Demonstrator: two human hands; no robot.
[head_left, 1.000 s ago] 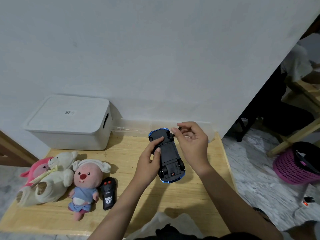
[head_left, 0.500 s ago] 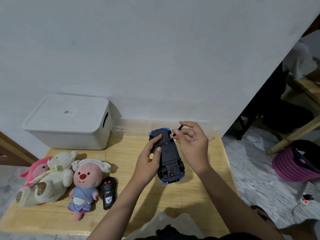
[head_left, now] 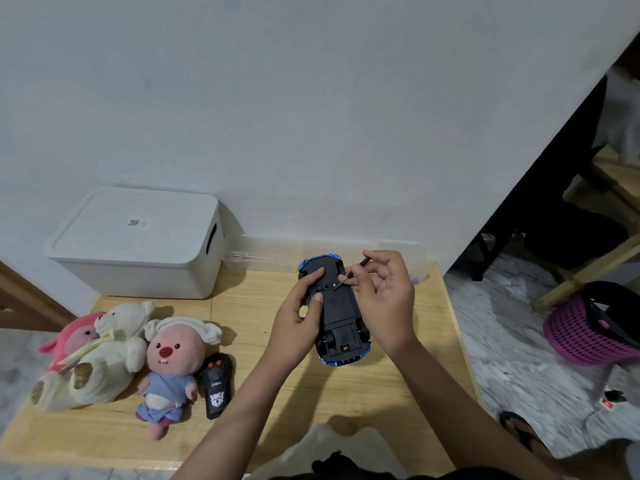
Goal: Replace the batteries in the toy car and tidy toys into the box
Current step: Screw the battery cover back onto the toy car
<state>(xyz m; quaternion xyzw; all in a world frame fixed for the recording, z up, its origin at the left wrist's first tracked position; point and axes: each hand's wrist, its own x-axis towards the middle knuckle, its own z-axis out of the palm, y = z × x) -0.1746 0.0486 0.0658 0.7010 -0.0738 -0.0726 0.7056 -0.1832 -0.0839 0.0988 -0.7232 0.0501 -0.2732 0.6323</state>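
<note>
A blue toy car (head_left: 341, 318) lies upside down above the wooden table, its black underside facing me. My left hand (head_left: 301, 318) grips its left side, thumb and forefinger on the chassis. My right hand (head_left: 382, 296) pinches a thin screwdriver (head_left: 349, 273) whose tip rests on a screw of the battery cover near the car's far end. A white lidded box (head_left: 138, 244) stands at the back left against the wall. Three plush toys lie at the left: a pink one (head_left: 71, 339), a cream bear (head_left: 107, 355) and a pink-faced beaver (head_left: 171, 362). A black remote control (head_left: 216, 386) lies beside the beaver.
A clear plastic case (head_left: 270, 254) sits along the wall behind the car. The table's right edge (head_left: 457, 341) drops to a marble floor with a pink basket (head_left: 581, 332), a power strip (head_left: 609, 400) and wooden furniture legs. A sandal shows at the lower right.
My right hand has shifted the screwdriver so its tip now sits on the cover screw. The car and left hand have barely moved.
</note>
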